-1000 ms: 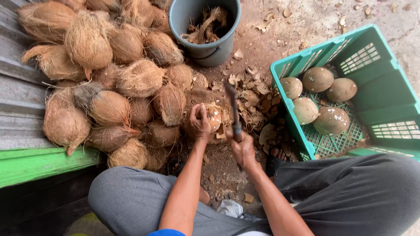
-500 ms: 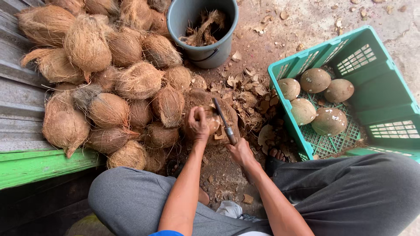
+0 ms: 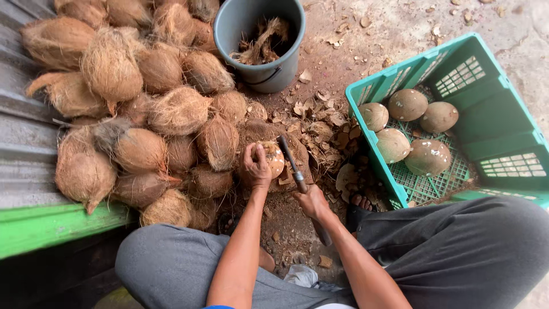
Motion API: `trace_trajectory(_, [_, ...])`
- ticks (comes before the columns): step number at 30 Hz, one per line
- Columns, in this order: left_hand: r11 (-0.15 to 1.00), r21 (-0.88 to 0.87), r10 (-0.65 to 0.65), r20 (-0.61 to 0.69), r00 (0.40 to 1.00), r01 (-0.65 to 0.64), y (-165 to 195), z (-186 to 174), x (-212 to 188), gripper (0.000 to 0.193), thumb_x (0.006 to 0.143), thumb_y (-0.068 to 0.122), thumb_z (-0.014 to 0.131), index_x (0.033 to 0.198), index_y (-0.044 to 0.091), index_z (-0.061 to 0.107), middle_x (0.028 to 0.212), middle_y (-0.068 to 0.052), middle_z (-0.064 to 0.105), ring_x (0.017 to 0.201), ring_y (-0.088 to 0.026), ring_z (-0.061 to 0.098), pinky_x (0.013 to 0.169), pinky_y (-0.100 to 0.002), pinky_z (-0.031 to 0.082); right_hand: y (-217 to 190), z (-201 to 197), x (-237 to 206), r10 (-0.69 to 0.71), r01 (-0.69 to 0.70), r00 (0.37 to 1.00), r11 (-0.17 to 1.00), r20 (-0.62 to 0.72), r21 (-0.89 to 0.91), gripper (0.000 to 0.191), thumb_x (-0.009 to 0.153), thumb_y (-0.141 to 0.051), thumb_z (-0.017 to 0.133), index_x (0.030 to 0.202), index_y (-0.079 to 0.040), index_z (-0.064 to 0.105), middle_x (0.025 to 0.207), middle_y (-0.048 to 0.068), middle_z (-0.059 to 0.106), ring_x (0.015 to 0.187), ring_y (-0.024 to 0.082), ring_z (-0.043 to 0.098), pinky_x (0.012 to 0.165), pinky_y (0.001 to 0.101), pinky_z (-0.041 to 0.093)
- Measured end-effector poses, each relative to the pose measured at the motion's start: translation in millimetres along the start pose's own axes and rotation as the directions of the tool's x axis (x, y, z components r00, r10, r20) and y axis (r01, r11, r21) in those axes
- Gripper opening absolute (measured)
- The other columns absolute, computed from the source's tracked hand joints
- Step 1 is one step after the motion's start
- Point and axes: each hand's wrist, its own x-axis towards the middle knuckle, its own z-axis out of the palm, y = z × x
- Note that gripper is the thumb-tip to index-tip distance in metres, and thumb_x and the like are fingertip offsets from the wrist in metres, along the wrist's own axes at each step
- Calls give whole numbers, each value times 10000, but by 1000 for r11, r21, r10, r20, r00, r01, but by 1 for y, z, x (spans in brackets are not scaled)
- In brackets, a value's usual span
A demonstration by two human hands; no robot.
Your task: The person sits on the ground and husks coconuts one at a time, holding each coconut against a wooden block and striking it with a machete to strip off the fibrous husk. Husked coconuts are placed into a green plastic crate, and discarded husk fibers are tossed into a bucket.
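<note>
Dirt ground, with you sitting low by a heap of hairy coconuts [image 3: 137, 114].
Your knife [image 3: 291, 163] was up a second ago; now it lies on the coconut [image 3: 273, 159], cutting. Left hand [image 3: 255, 170] grips the nut, right hand [image 3: 311, 201] grips the handle. Your fingers hide the cut.

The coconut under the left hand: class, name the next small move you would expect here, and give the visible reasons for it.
Probably a short chop or pry at the husk left on the coconut. The left hand steadies it on the ground, the right hand holds the blade right beside it, and fibre still clings to it, unlike the smooth nuts in the green crate.
</note>
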Motion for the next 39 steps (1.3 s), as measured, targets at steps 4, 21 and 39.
trace_trajectory(4, [975,-95,-192,107,976,202,6,1,-1,532,997,596,633,1106,79,695,952,-161,538,842,-251,504,779,-409,447,11,2,8,-83,82,996,996,-20,-29,336,993,-313,637,755,-110,513,624,33,548,488,150,480,462,376,443])
trace_trajectory(21, [900,367,-288,93,953,236,2,-10,-11,562,899,623,511,1242,212,683,1155,-114,673,1008,-262,639,858,-400,507,-29,-18,-39,-359,374,913,926,-196,45,273,944,-364,647,877,-101,683,646,24,600,534,132,527,526,365,463])
trace_trajectory(39, [975,223,-10,-1,1000,9,3,-7,-7,644,909,698,524,1305,211,665,1034,-53,630,891,-199,612,766,-372,510,-14,-15,-19,-257,261,962,965,-96,29,160,939,-228,654,931,-79,709,716,29,688,548,134,597,531,359,500])
